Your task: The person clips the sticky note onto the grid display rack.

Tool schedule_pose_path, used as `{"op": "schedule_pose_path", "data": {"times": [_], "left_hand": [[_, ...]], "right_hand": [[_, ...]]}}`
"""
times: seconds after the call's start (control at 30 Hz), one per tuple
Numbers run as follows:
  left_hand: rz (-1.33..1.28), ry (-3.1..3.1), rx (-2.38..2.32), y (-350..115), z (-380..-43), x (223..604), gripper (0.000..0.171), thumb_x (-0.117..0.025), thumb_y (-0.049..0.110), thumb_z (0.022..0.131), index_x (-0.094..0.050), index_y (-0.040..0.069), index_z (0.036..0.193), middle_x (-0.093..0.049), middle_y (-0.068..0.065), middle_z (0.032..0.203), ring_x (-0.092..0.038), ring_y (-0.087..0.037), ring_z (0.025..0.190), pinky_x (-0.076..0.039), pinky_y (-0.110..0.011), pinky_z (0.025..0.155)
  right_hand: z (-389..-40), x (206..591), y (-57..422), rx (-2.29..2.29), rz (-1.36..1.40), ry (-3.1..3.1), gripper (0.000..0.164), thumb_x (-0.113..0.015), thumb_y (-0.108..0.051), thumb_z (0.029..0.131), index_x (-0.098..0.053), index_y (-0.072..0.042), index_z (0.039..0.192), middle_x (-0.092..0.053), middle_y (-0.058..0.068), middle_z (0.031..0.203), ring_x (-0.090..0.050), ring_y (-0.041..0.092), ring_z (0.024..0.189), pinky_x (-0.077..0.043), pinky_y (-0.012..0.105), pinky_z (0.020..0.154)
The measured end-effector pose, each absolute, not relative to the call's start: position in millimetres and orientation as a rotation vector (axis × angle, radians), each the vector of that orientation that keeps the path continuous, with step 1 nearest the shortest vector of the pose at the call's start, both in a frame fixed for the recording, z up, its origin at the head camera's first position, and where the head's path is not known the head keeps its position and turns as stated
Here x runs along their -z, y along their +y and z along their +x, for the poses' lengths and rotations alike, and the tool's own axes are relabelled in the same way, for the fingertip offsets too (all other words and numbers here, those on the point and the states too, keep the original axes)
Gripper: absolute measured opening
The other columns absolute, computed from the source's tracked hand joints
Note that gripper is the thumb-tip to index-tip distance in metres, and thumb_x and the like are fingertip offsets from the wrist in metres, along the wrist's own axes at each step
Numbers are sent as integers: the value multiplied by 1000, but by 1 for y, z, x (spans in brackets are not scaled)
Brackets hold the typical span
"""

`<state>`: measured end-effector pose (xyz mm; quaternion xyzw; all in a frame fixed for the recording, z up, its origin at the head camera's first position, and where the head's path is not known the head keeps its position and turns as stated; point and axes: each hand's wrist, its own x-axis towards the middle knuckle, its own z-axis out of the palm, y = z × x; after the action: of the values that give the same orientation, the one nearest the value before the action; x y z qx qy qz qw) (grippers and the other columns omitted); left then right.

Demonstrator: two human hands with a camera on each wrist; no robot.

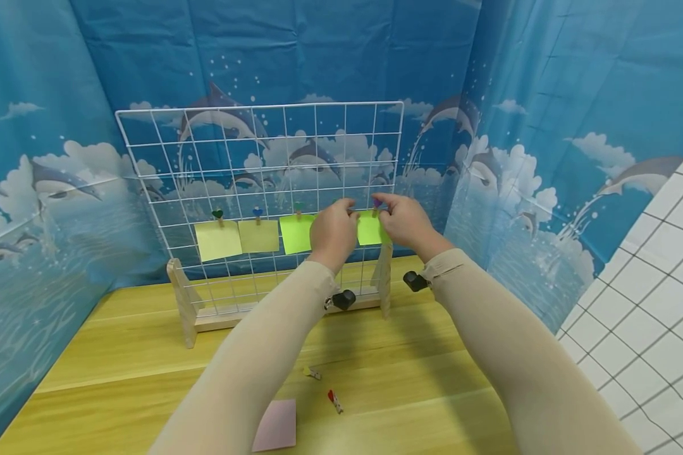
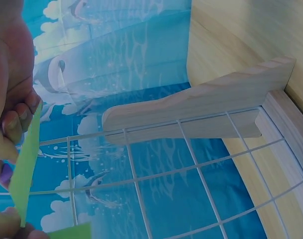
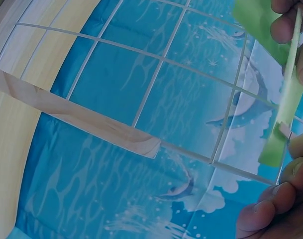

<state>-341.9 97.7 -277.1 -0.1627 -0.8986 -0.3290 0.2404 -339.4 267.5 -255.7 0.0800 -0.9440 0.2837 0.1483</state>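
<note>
In the head view, my left hand [image 1: 334, 232] pinches the left edge of a bright green sticky note [image 1: 370, 229] against a white wire grid [image 1: 315, 170]. My right hand [image 1: 406, 221] grips a small wooden clothespin with a purple heart [image 1: 378, 203] at the note's top edge. The clothespin's wooden tip [image 3: 284, 129] meets the note in the right wrist view. To the left hang a pale yellow note [image 1: 219, 241], a darker yellow note [image 1: 258, 237] and another green note [image 1: 296, 235], each under a heart clothespin. My left hand partly covers that green note.
The grid stands in a wooden base [image 1: 227, 321] on a wood-grain table [image 1: 119, 354]. Nearer lie a yellow clothespin [image 1: 312, 373], a red one [image 1: 334, 401] and a pink pad of notes [image 1: 277, 426]. A blue dolphin curtain [image 1: 341, 57] hangs behind.
</note>
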Motion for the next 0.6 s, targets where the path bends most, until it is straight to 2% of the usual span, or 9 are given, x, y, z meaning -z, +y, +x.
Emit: {"op": "schedule_pose_path", "data": {"times": [0.1, 0.2, 0.37, 0.5, 0.57, 0.6], "left_hand": [[-457, -2439, 896, 95, -340, 277, 31, -61, 27, 109, -69, 17, 138, -80, 1, 113, -72, -14, 75, -52, -31, 57], [-478, -2424, 883, 90, -338, 278, 31, -62, 26, 108, -69, 17, 137, -80, 0, 112, -72, -14, 73, -53, -30, 58], [-540, -2415, 832, 79, -331, 277, 34, -62, 30, 108, -68, 16, 139, -80, 1, 116, -62, -11, 55, -45, -28, 47], [-598, -2421, 823, 64, -320, 276, 37, -60, 35, 109, -66, 17, 141, -79, 1, 121, -51, -13, 44, -38, -29, 42], [-631, -2421, 837, 54, -314, 277, 39, -59, 37, 109, -66, 17, 142, -78, 1, 122, -50, -17, 42, -35, -29, 41], [-650, -2421, 842, 50, -312, 278, 40, -59, 38, 109, -66, 17, 142, -78, 1, 122, -50, -21, 43, -34, -29, 41]], "right_hand": [[-337, 254, 266, -806, 232, -2722, 50, -42, -16, 109, -51, -22, 158, -48, 5, 53, -35, 18, 46, -42, 31, 53], [-337, 253, 264, -801, 239, -2724, 50, -42, -16, 109, -50, -22, 159, -59, 6, 62, -39, 18, 48, -45, 32, 56], [-337, 252, 263, -765, 243, -2743, 52, -41, -16, 109, -48, -23, 160, -71, 7, 80, -35, 17, 46, -42, 31, 52], [-337, 251, 264, -745, 249, -2758, 53, -40, -16, 110, -46, -24, 161, -64, 6, 71, -33, 16, 44, -38, 30, 48], [-336, 251, 265, -745, 255, -2757, 53, -39, -17, 110, -45, -25, 162, -61, 4, 67, -33, 16, 43, -37, 30, 47], [-335, 251, 265, -747, 251, -2757, 53, -39, -18, 110, -44, -25, 162, -55, 4, 60, -33, 16, 43, -36, 30, 46]]}}
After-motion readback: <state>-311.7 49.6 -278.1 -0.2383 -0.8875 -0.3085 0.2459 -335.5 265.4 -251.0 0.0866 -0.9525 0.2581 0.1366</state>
